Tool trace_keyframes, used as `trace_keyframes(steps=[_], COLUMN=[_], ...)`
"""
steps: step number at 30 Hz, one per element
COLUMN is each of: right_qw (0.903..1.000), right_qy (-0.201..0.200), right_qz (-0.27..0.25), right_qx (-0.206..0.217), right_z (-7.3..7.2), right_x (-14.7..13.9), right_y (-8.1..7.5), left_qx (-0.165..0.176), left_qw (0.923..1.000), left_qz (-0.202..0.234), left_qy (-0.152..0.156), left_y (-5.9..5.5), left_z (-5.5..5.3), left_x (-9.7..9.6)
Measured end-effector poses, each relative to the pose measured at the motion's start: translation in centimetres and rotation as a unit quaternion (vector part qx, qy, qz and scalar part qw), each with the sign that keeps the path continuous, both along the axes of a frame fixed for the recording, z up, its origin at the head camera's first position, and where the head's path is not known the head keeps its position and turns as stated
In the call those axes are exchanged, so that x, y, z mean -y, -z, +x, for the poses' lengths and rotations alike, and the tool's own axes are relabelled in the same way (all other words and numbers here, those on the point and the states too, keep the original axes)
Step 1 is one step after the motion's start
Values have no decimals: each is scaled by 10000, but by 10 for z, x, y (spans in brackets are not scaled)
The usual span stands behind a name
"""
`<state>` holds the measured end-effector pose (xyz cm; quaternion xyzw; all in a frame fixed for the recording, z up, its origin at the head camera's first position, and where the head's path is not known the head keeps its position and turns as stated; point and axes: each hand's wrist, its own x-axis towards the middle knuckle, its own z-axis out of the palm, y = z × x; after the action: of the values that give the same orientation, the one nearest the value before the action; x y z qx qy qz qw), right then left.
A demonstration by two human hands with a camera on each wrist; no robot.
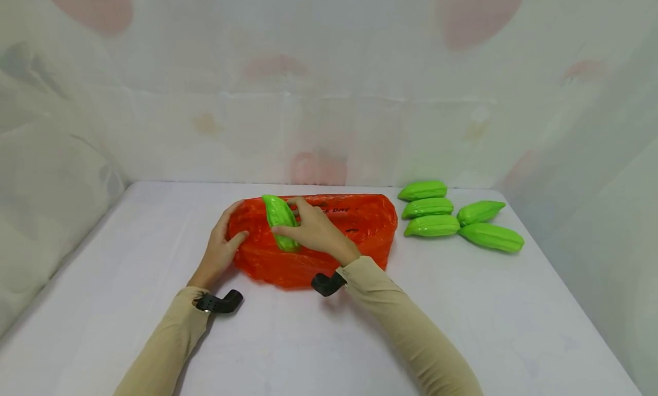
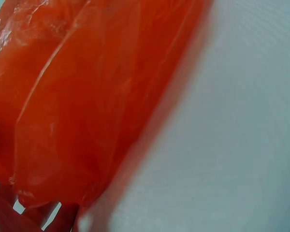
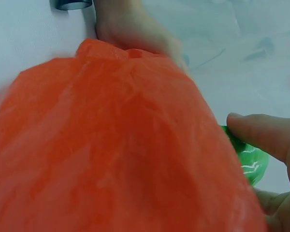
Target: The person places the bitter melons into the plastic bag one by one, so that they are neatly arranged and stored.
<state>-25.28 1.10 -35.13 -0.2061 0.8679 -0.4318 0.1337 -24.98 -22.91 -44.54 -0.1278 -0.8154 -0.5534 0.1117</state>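
Note:
A red plastic bag [image 1: 319, 270] lies on the table with its mouth spread wide. At the bag's left end my left hand [image 1: 222, 247] holds the rim, thumb at the mouth and fingers along the outer side. Over the bag's mouth, my right hand [image 1: 316, 230] grips a bright green, ridged, pod-shaped vegetable [image 1: 280, 220] with a pointed end. In the right wrist view, the bag [image 3: 125, 145] covers much of the green vegetable [image 3: 253, 164]. The left wrist view shows mostly bag [image 2: 77, 121], with fingertips partly hidden behind it.
Several like green vegetables [image 1: 429, 207] lie on the table right of the bag, three stacked in a row and others [image 1: 492, 236] beside them. The white table [image 1: 329, 339] meets a pale patterned sheet [image 1: 329, 133] at the back. Both wrists wear black bands.

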Motion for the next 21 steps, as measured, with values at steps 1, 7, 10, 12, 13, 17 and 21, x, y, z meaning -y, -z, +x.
trace_keyframes(steps=[1,7,10,12,13,17,21], right_qw=[10000,9988,9961,9939,9928,9893,9876], right_qy=[9,-13,-77,-123,-144,-163,-136], right_qz=[1,483,876,1088,1182,1444,1557], right_qx=[37,61,64,136,150,155,112], right_z=[0,0,1,1,1,0,-1], right_x=[2,11,16,18,19,23,26], right_y=[1,3,4,5,6,8,10], left_qx=[6,48,55,66,64,42,-33], left_qw=[10000,10000,10000,10000,10000,10000,9999], left_qz=[-6,-48,-29,-3,13,28,77], left_qy=[0,-4,18,22,25,39,103], left_y=[0,0,-1,-1,-1,-1,-1], left_z=[0,0,0,0,0,0,0], left_x=[0,0,0,0,0,1,1])
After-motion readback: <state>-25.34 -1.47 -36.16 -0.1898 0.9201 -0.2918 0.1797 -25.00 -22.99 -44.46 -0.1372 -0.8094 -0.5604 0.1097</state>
